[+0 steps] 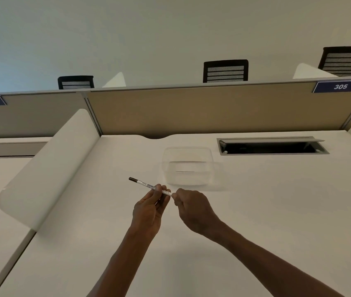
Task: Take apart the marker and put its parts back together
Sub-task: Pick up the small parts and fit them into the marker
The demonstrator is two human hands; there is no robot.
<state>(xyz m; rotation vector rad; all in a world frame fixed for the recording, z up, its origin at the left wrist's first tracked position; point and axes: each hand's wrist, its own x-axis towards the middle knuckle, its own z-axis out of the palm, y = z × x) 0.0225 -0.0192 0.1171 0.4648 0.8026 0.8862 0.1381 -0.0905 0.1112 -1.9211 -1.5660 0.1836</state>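
The marker (148,185) hangs above the worktop (256,211), the left hand (148,207) pinching its barrel, the right hand (191,207) closed in a grip on its near end (cap hidden). Pull straight along the axis, barrel steady.

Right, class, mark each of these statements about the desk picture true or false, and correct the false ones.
1. Both hands hold the marker. True: the left hand pinches the barrel and the right hand has its grip on the near end.
2. The marker lies flat on the desk. False: it is held above the desk.
3. A clear container sits beyond the hands. True.
4. The marker's dark end points toward the right hand. False: it points away, to the left.
5. The blue sign reads 205. False: it reads 305.
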